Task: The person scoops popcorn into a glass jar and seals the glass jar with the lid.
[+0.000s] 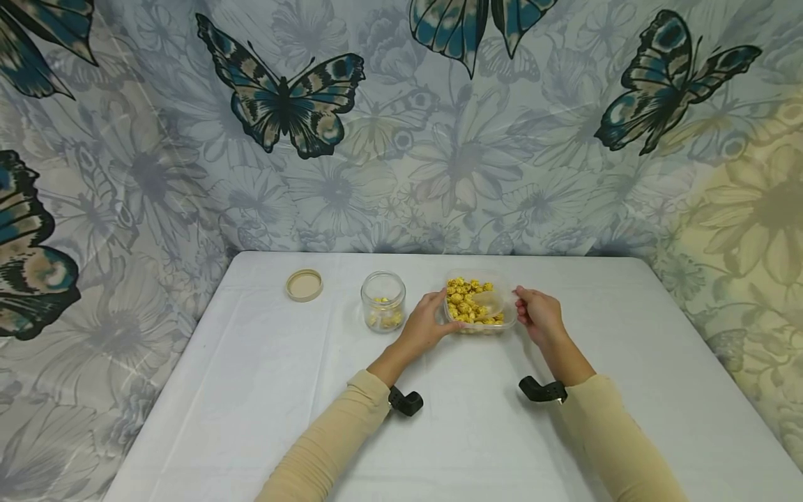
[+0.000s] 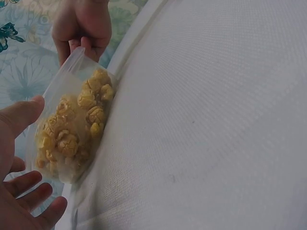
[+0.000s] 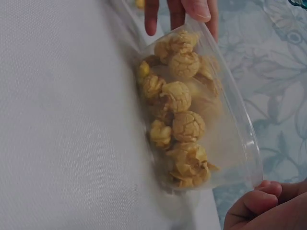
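Observation:
A clear plastic container (image 1: 479,329) of yellow caramel popcorn (image 2: 67,143) stands on the table, right of centre. My left hand (image 1: 426,324) holds its left side, thumb toward the near corner and fingers toward the far side. In the right wrist view, the left thumb (image 3: 197,8) lies at the rim. My right hand (image 1: 538,314) is at the container's right edge, fingers curled, pinching what looks like the handle of a translucent scoop (image 1: 488,302). The scoop's bowl lies among the popcorn; its handle is hard to make out.
Left of the container stands an open glass jar (image 1: 383,307) with a little popcorn at its bottom. A gold-rimmed round lid (image 1: 304,286) lies farther left. A white cloth covers the table (image 1: 276,390), and a butterfly-print curtain (image 1: 401,188) hangs behind its far edge.

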`<action>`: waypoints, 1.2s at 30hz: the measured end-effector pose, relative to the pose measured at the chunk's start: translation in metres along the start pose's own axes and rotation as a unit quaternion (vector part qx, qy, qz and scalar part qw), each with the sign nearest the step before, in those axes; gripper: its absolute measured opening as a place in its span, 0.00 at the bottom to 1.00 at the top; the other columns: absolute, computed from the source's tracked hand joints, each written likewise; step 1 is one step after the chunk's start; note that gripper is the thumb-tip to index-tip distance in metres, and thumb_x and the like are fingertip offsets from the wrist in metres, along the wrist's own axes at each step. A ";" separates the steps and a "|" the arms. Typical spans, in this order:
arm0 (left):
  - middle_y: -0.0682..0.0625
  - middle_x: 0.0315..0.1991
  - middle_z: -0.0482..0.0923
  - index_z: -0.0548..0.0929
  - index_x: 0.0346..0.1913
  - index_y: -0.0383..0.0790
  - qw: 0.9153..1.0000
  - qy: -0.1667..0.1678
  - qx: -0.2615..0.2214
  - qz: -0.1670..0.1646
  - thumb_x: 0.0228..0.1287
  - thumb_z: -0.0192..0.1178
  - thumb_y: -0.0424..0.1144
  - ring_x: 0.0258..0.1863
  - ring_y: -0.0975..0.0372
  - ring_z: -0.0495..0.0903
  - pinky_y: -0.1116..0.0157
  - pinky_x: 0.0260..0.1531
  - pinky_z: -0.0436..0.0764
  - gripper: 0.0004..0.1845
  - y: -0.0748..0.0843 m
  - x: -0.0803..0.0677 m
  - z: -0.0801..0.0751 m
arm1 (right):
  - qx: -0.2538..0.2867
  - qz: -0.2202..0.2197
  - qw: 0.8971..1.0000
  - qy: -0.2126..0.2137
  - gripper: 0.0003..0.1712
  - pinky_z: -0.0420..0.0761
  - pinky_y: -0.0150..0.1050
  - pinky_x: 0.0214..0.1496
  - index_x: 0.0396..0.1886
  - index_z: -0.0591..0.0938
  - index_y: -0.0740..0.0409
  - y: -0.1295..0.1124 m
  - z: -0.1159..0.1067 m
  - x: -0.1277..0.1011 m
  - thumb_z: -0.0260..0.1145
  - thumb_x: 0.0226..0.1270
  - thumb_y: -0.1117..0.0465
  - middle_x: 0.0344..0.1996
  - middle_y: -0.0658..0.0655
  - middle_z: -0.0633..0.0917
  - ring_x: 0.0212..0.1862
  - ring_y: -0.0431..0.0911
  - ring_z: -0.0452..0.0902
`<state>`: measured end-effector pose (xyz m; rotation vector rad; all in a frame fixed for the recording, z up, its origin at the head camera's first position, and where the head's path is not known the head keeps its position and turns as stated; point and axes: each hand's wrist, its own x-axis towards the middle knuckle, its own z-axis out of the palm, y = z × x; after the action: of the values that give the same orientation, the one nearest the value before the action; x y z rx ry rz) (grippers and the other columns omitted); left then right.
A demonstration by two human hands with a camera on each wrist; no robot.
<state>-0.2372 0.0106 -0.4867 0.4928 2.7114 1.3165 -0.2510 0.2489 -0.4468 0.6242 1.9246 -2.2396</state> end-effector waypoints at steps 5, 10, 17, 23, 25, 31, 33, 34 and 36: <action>0.42 0.71 0.63 0.57 0.76 0.42 1.000 0.001 0.001 0.000 0.61 0.66 0.55 0.69 0.50 0.68 0.54 0.67 0.71 0.46 0.001 -0.001 0.001 | 0.025 0.010 0.999 0.020 0.12 0.65 0.26 0.17 0.31 0.79 0.54 0.002 0.002 0.001 0.55 0.76 0.59 0.15 0.44 0.74 0.18 0.33 0.65; 0.43 0.71 0.63 0.57 0.76 0.43 1.000 -0.002 0.001 -0.007 0.60 0.65 0.56 0.69 0.50 0.67 0.54 0.67 0.71 0.46 0.001 -0.001 0.001 | 0.052 0.014 0.997 0.047 0.16 0.63 0.26 0.15 0.28 0.79 0.55 0.002 0.005 0.001 0.53 0.77 0.58 0.13 0.45 0.72 0.16 0.34 0.64; 0.44 0.72 0.62 0.56 0.77 0.45 1.000 -0.006 -0.003 -0.012 0.61 0.65 0.56 0.69 0.51 0.67 0.53 0.67 0.71 0.46 0.002 -0.001 0.001 | 0.096 0.015 0.993 0.073 0.20 0.61 0.26 0.13 0.23 0.78 0.54 0.003 0.009 0.001 0.51 0.78 0.58 0.12 0.45 0.71 0.13 0.34 0.63; 0.44 0.71 0.62 0.56 0.77 0.45 1.000 -0.008 -0.005 -0.009 0.61 0.65 0.55 0.69 0.51 0.67 0.53 0.67 0.71 0.45 0.002 -0.002 0.000 | 0.115 0.019 0.989 0.092 0.17 0.62 0.26 0.13 0.28 0.76 0.55 0.004 0.009 0.004 0.50 0.78 0.56 0.12 0.46 0.71 0.13 0.35 0.64; 0.43 0.71 0.63 0.57 0.76 0.44 1.000 -0.008 -0.005 -0.007 0.61 0.65 0.55 0.69 0.51 0.67 0.54 0.67 0.71 0.45 0.002 -0.001 -0.001 | 0.120 0.019 0.988 0.096 0.16 0.63 0.26 0.13 0.30 0.76 0.56 0.004 0.009 0.005 0.50 0.78 0.55 0.12 0.46 0.71 0.13 0.36 0.64; 0.43 0.71 0.63 0.56 0.76 0.44 1.000 -0.006 -0.001 -0.009 0.61 0.65 0.55 0.69 0.50 0.68 0.54 0.67 0.71 0.46 0.002 0.000 -0.001 | 0.137 0.029 0.986 0.089 0.13 0.64 0.26 0.13 0.35 0.73 0.56 0.006 0.007 0.010 0.49 0.79 0.54 0.12 0.47 0.72 0.14 0.36 0.66; 0.43 0.71 0.63 0.56 0.76 0.44 1.000 -0.006 -0.001 -0.010 0.61 0.65 0.55 0.69 0.50 0.68 0.54 0.66 0.71 0.46 0.002 0.000 -0.001 | 0.144 0.034 0.985 0.086 0.14 0.64 0.26 0.13 0.34 0.72 0.55 0.007 0.007 0.010 0.48 0.79 0.54 0.12 0.47 0.73 0.14 0.36 0.66; 0.43 0.71 0.63 0.56 0.76 0.44 1.000 -0.006 0.001 -0.010 0.61 0.65 0.55 0.68 0.50 0.68 0.54 0.66 0.72 0.46 0.002 0.000 -0.001 | 0.148 0.036 0.985 0.085 0.14 0.64 0.26 0.13 0.34 0.72 0.55 0.006 0.007 0.010 0.48 0.79 0.54 0.12 0.47 0.73 0.14 0.36 0.66; 0.43 0.71 0.63 0.57 0.76 0.44 1.000 -0.006 0.001 -0.010 0.61 0.65 0.55 0.68 0.50 0.68 0.53 0.66 0.72 0.46 0.002 -0.001 -0.001 | 0.151 0.039 0.984 0.084 0.14 0.64 0.27 0.14 0.34 0.72 0.55 0.006 0.007 0.010 0.48 0.79 0.54 0.12 0.47 0.74 0.15 0.36 0.66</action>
<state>-0.2364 0.0106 -0.4841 0.4695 2.7022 1.3015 -0.2591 0.2427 -0.4557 0.9393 1.6014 -2.5227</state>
